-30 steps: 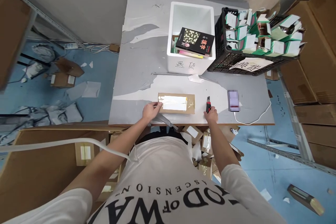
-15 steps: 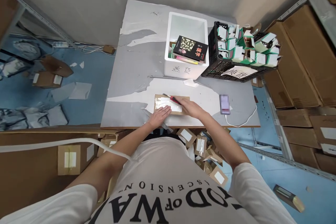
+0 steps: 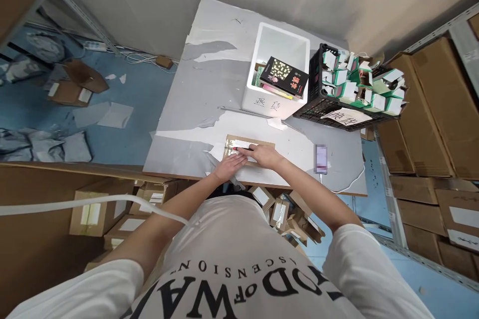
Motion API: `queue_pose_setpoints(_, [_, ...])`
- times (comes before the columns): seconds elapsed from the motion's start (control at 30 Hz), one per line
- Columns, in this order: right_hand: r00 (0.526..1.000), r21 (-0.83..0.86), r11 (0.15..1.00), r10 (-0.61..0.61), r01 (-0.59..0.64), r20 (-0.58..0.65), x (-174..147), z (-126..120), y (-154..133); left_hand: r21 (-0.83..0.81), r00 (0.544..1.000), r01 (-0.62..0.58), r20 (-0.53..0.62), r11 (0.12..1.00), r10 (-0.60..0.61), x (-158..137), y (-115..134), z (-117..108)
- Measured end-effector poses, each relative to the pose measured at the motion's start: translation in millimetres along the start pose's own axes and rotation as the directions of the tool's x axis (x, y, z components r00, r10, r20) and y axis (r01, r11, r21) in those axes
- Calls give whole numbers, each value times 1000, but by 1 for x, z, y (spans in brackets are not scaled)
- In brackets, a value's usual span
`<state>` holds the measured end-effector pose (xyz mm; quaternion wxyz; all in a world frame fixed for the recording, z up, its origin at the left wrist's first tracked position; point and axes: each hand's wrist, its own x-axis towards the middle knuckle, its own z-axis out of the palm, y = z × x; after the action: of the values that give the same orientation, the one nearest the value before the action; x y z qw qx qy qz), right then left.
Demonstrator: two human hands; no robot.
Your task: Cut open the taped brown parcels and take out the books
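Note:
A small cardboard box (image 3: 242,139) with a white label and shiny tape lies flat near the table's front edge. My left hand (image 3: 230,167) rests on the box's near left part, fingers stretched out flat. My right hand (image 3: 266,155) is closed around a red-and-black utility knife (image 3: 244,150). The knife lies low over the box top, pointing left toward the taped end. Whether its blade has entered the tape is too small to tell.
Behind the box stand a white foam box (image 3: 276,108) with books in it and a black crate (image 3: 314,104) full of small white-and-green cartons. A phone (image 3: 321,158) on a cable lies to the right. Cardboard boxes (image 3: 279,212) are piled below the table edge.
My right hand has brought the knife lower and nearer the box's taped left end. My left hand stays on the box. The view has turned slightly.

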<state>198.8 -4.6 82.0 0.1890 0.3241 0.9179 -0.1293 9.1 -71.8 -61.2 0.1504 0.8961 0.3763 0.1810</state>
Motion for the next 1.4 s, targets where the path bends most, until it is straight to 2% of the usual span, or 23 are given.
queue_pose_setpoints(0.23, [995,-30,996,90,-89,43,-16,-2,4,-24,1000,11,6,1000,-11,1,4,-7])
queue_pose_setpoints(0.47, [954,-38,962,271,-269,129,-101,8,55,-32,998,46,55,998,-45,4,6,-13])
queue_pose_setpoints(0.57, [936,-97,948,317,-305,156,-124,13,61,10,993,60,98,998,-61,6,8,-16])
queue_pose_setpoints(0.67, [936,-116,942,327,-313,130,-135,16,60,51,989,57,135,997,-63,8,10,-20])
queue_pose_setpoints(0.73, [939,-55,944,329,-325,99,-146,22,63,59,988,61,137,996,-69,9,13,-22])
queue_pose_setpoints(0.8, [928,104,922,372,-373,23,-161,35,66,60,989,75,124,995,-82,10,17,-26])
queue_pose_setpoints(0.87, [866,371,821,494,-434,-80,-174,57,64,56,990,92,105,994,-97,11,23,-30])
queue_pose_setpoints(0.93, [752,681,602,649,-417,-113,-176,84,54,53,989,103,99,993,-108,14,27,-38])
queue_pose_setpoints(0.97, [704,809,459,705,-367,-81,-171,97,46,56,988,111,101,992,-116,16,28,-42])
queue_pose_setpoints(1.03, [627,954,189,779,-234,0,-155,119,27,84,981,156,100,984,-164,24,27,-52])
queue_pose_setpoints(1.1, [595,994,14,802,-105,52,-135,134,10,129,964,235,97,964,-248,34,22,-59])
queue_pose_setpoints(1.13, [591,998,-37,804,-56,63,-127,138,4,149,951,274,102,950,-291,40,18,-61])
queue_pose_setpoints(1.2, [594,996,-84,802,6,64,-115,142,-3,179,926,321,147,930,-347,50,12,-63])
queue_pose_setpoints(1.3, [590,995,-94,806,38,53,-108,141,-7,193,897,332,239,923,-372,58,6,-62])
queue_pose_setpoints(1.4, [589,995,-89,807,49,43,-108,138,-9,196,884,338,268,921,-382,59,5,-61])
